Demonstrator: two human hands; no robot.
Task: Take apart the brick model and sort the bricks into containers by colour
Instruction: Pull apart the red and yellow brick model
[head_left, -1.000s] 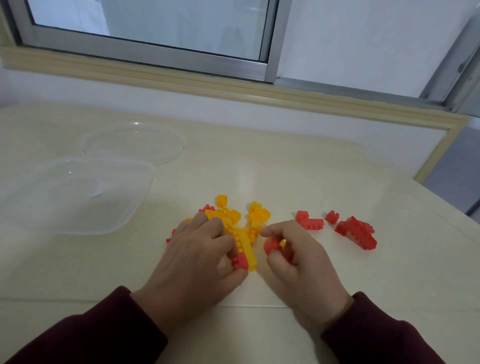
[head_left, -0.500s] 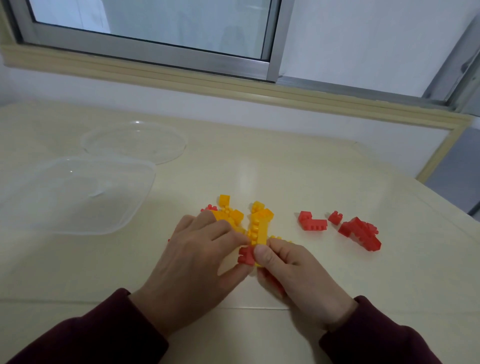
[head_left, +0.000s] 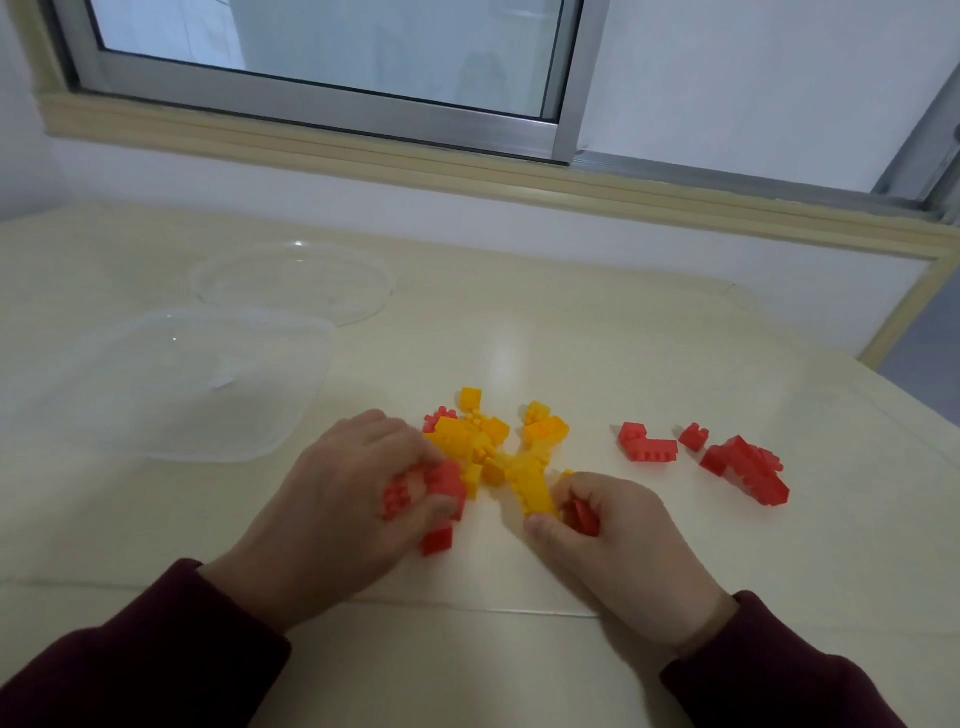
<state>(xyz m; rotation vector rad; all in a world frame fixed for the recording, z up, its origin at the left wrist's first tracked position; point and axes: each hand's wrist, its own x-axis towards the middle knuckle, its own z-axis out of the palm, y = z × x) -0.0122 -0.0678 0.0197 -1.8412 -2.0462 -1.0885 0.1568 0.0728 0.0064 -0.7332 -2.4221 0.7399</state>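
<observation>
A yellow brick model (head_left: 498, 447) with a few red bricks lies on the cream table between my hands. My left hand (head_left: 337, 509) grips a red chunk (head_left: 441, 488) at the model's left side. One small red brick (head_left: 437, 539) sits under that thumb. My right hand (head_left: 613, 535) is curled around red bricks (head_left: 582, 514), with its fingertips against the model's yellow lower arm (head_left: 535, 493). Loose red pieces lie to the right: an L-shaped piece (head_left: 647, 443), a small brick (head_left: 693, 436) and a bigger cluster (head_left: 748, 470).
Two clear plastic containers stand at the left: a rectangular one (head_left: 171, 384) nearer and a round one (head_left: 293, 283) behind it. A wall with a window sill runs along the table's far edge. The table's right edge slants off at the right.
My left hand has pulled a red chunk away from the model's left side. My right hand has slid slightly right and still holds red bricks. The model has shifted a little.
</observation>
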